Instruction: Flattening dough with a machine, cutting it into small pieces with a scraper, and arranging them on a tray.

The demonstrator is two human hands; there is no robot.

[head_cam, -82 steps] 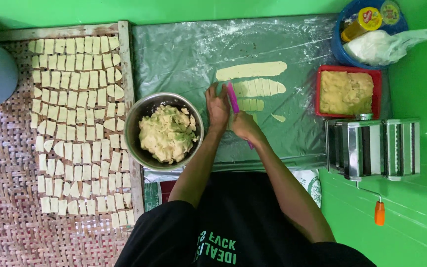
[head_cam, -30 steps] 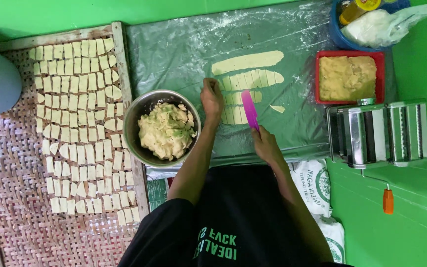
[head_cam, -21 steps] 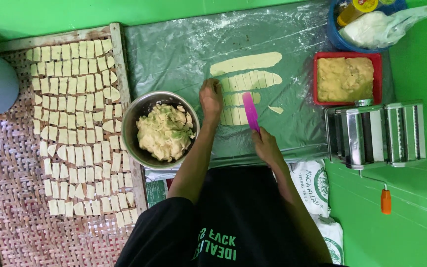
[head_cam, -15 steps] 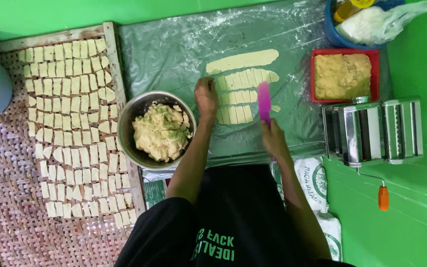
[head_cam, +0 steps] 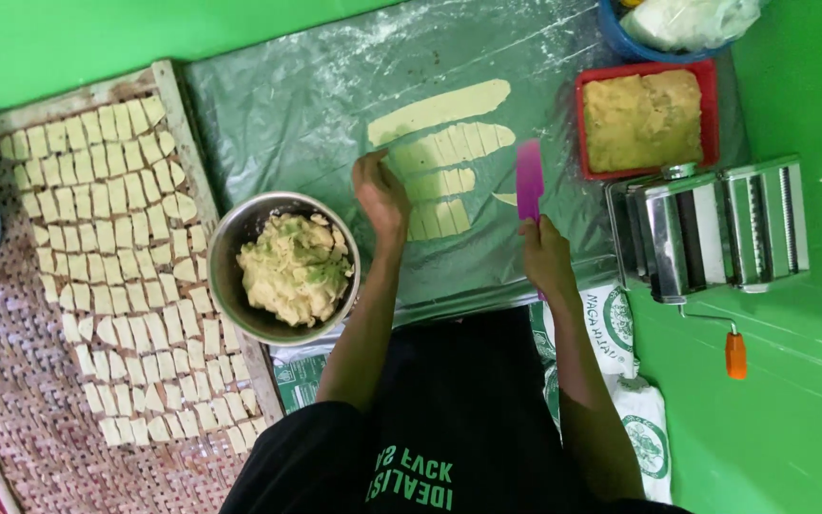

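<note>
My left hand (head_cam: 381, 195) rests on the floured plastic sheet (head_cam: 306, 105), its fingers at the left end of several pale dough strips (head_cam: 444, 167) that are cut into small squares. One uncut strip (head_cam: 438, 108) lies just beyond them. My right hand (head_cam: 545, 257) grips a pink plastic scraper (head_cam: 529, 178), held upright to the right of the cut strips and apart from them. A steel bowl (head_cam: 283, 267) of chunky filling sits left of my left forearm.
A woven tray (head_cam: 11, 381) on the left holds several rows of folded dough pieces (head_cam: 116, 247). A red tub of dough (head_cam: 644, 116), a blue basin with a bag (head_cam: 687, 24) and a metal pasta roller (head_cam: 715, 227) with an orange-handled crank stand at the right.
My right hand has carried the pink scraper off the strips to their right side. More strips now show cut lines. My left hand has stayed at the strips' left end.
</note>
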